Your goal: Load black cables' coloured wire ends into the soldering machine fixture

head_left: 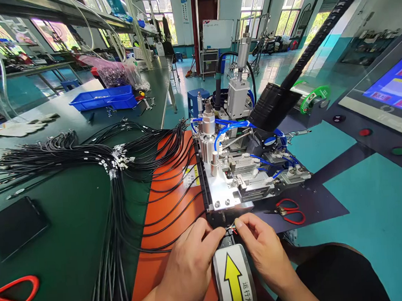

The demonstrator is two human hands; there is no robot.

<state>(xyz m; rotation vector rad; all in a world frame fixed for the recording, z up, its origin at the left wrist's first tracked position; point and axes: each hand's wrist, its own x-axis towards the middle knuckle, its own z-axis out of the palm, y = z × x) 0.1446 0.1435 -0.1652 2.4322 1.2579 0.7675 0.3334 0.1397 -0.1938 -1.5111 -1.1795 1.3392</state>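
Observation:
My left hand (pixel 194 257) is closed, thumb and index finger pinching the end of a black cable at the front of the machine (pixel 237 184). Close beside it, my right hand (pixel 263 246) pinches thin wires (pixel 233 230) at that end, some reddish and some pale. The fingertips hide most of the wire ends. Both hands are above a black fixture (pixel 227 242), behind a plate with a yellow arrow (pixel 233 278). Several black cables (pixel 169 188) run over the orange mat (pixel 150 271) from the left towards the machine.
A large cable bundle (pixel 112 210) lies on the green table. Red-handled snips (pixel 289 212) rest right of the machine, red-handled scissors (pixel 17 293) at lower left. A blue tray (pixel 104 99) stands farther back. A black flexible hose (pixel 276 105) and control panel (pixel 379 126) overhang the right.

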